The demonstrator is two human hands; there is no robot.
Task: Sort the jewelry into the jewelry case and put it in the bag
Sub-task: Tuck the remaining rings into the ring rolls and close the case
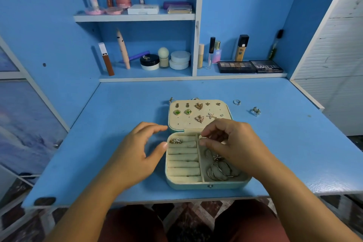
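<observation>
The sorting step is in hand. The jewelry case (188, 185) lies open at the middle of the tabletop (284, 153), its lid (216, 111) laid flat at 12 o'clock and studded with earrings (182, 112). One ring (176, 140) sits in the top roll, and bangles (220, 172) fill the compartment at 3 o'clock.

The right hand (231, 141) hovers over that compartment, its fingers (207, 144) curled narrow with the tips close together near the divider. Whether they pinch a small piece cannot be told. The left hand (135, 155) rests at 9 o'clock of the case, fingers loose and spread, the thumb just beside the rim.

Two loose rings (237, 102) (256, 111) lie on the tabletop at about 2 o'clock from the case, and a small piece (170, 100) peeks out beside the lid at 11 o'clock. My judgement: the next move calls for reaching out to these and seating them in the free rolls, then closing the lid (no bag is in view).
</observation>
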